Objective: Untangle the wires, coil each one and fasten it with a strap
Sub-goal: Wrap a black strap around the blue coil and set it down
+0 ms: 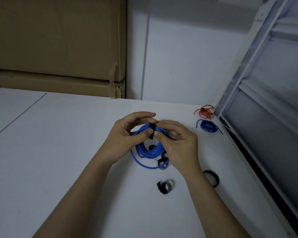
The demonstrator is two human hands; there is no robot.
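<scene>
A coil of blue wire is held above the white table between the left hand and the right hand. A black strap is wrapped over the top of the coil and is pinched between the two thumbs, with the fingers of both hands curled behind it. Loose black straps are seen below the fingers: one under the coil, one nearer the person, one beside the right wrist. Beyond the right fingers, a strapped red wire bundle and a dark blue wire bundle are laid near the window frame. Cardboard boxes are stacked beyond the left fingers.
</scene>
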